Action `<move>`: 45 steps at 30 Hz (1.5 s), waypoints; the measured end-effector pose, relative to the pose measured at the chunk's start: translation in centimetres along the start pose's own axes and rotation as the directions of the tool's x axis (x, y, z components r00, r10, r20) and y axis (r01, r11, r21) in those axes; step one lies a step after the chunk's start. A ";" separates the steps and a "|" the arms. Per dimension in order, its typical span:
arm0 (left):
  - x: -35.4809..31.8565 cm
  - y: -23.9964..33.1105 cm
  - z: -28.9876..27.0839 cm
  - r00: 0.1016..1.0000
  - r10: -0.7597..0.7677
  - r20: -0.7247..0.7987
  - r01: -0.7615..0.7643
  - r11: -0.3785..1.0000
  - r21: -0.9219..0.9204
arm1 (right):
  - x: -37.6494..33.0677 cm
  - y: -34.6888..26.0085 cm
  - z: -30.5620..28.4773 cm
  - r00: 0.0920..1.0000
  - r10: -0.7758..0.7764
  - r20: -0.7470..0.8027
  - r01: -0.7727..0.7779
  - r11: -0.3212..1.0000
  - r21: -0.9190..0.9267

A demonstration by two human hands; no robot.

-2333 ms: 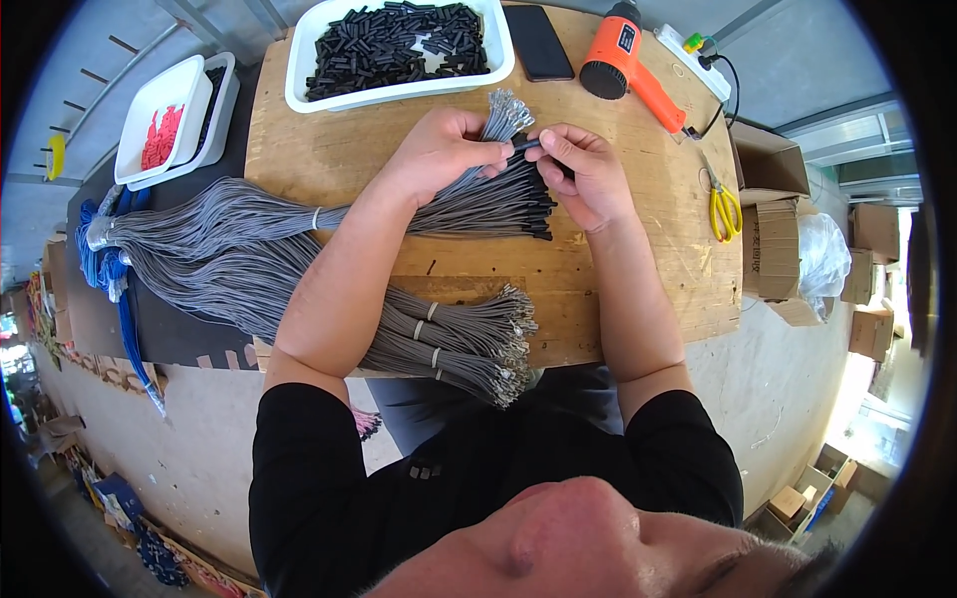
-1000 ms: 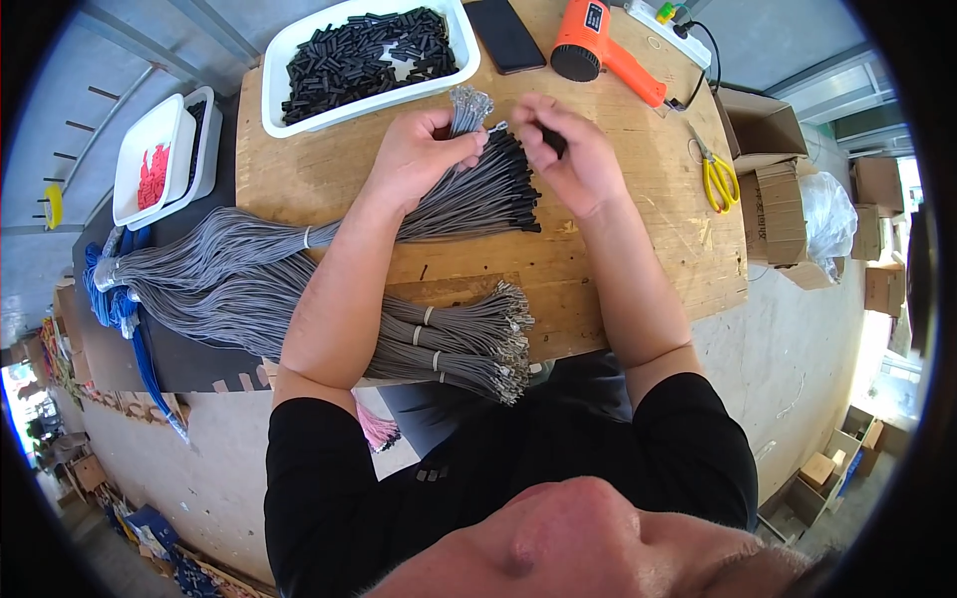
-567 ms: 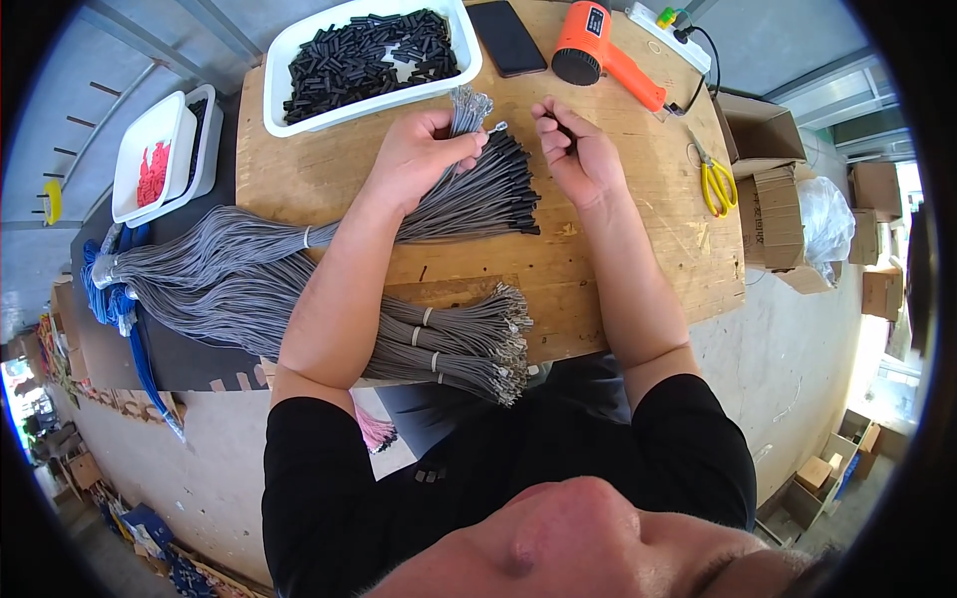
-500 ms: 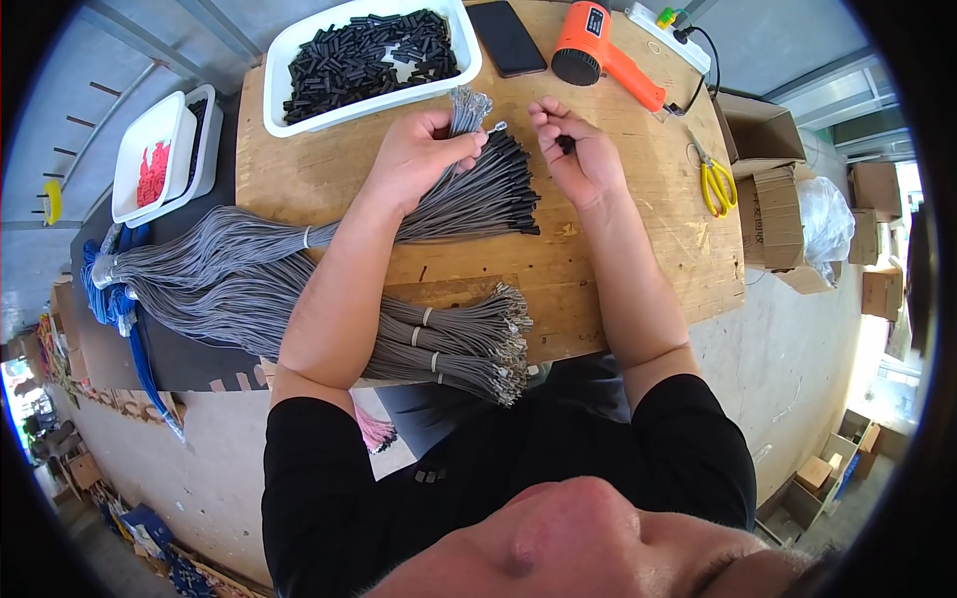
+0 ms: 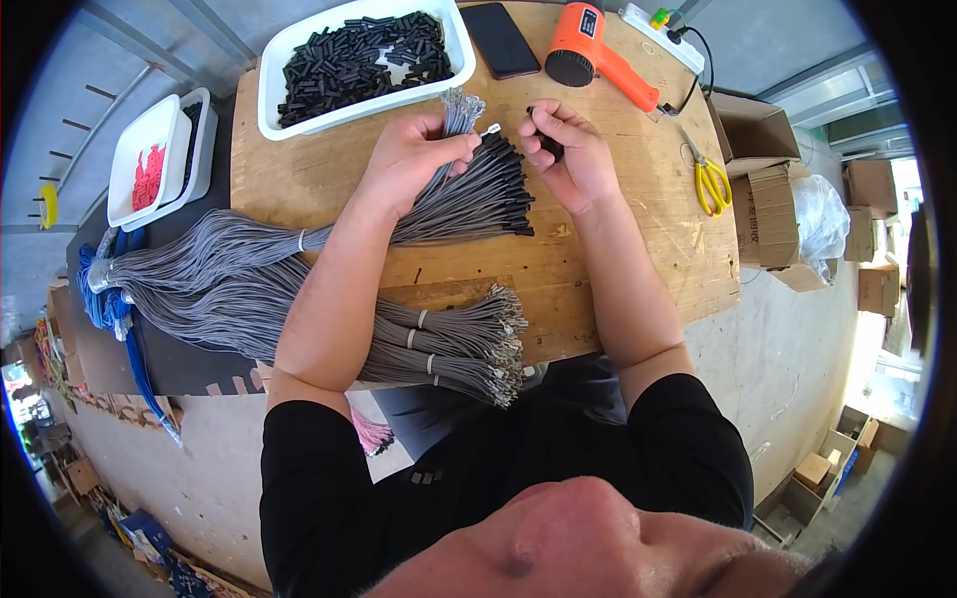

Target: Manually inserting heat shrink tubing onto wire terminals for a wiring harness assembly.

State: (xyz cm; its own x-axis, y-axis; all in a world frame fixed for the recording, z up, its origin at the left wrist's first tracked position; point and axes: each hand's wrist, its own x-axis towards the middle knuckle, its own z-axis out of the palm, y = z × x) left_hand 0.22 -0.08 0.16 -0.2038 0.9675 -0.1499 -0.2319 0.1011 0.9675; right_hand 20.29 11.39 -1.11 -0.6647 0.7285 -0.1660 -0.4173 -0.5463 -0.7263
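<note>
My left hand (image 5: 417, 159) is closed round a bunch of grey wires (image 5: 463, 112), their bare metal ends standing up above the fist. One wire end with a metal terminal (image 5: 490, 130) sticks out past the thumb toward the right. Across a small gap, my right hand (image 5: 576, 157) pinches a short black sleeve (image 5: 531, 113) between thumb and fingertips. More black pieces (image 5: 548, 146) are tucked under its curled fingers. Below the left hand, a fan of grey wires with black sleeved ends (image 5: 510, 189) lies on the wooden table (image 5: 638, 289).
A white tray of black sleeves (image 5: 269, 100) stands at the back, beside a phone (image 5: 500, 42). Farther right are an orange heat gun (image 5: 588, 50), a power strip (image 5: 663, 35) and yellow-handled scissors (image 5: 712, 187). Tied grey wire bundles (image 5: 439, 344) lie nearer me; a tray of red pieces (image 5: 150, 169) sits left.
My right hand has brought a black sleeve up to its fingertips, closer to the terminal. The left hand's hold on the wires is the same. The whole view has shifted slightly.
</note>
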 end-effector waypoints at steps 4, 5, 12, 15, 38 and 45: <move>-0.1 0.1 -0.2 1.000 -0.009 0.023 0.009 1.000 -0.020 | -0.6 0.1 1.5 1.000 -0.019 0.008 0.020 0.992 -0.124; -0.1 0.1 -0.1 0.999 -0.009 0.033 0.011 0.999 -0.040 | -0.7 0.2 1.6 1.000 -0.016 0.010 0.017 0.992 -0.125; -0.2 0.1 -0.3 0.999 -0.005 0.044 0.009 0.997 -0.072 | -0.7 0.8 1.7 0.997 -0.068 0.032 0.074 0.973 -0.218; -0.3 0.3 -0.2 0.999 -0.003 0.047 0.007 0.998 -0.068 | -0.7 0.8 1.5 0.994 -0.088 0.070 0.102 0.967 -0.234; 0.0 -0.5 -0.5 0.997 0.024 0.072 -0.030 0.996 0.082 | -1.2 1.0 2.4 0.987 -0.151 0.055 0.161 0.918 -0.362; -0.2 -0.1 -0.2 0.996 0.029 0.079 -0.035 0.996 0.078 | -1.0 1.1 2.2 0.985 -0.165 0.057 0.174 0.901 -0.397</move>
State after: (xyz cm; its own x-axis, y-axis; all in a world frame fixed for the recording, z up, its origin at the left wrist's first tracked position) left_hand 0.04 -0.33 0.07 -0.1348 0.9853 -0.1050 -0.1496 0.0845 0.9851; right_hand 19.12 9.14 -0.30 -0.6206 0.7841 -0.0056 -0.2458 -0.2014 -0.9482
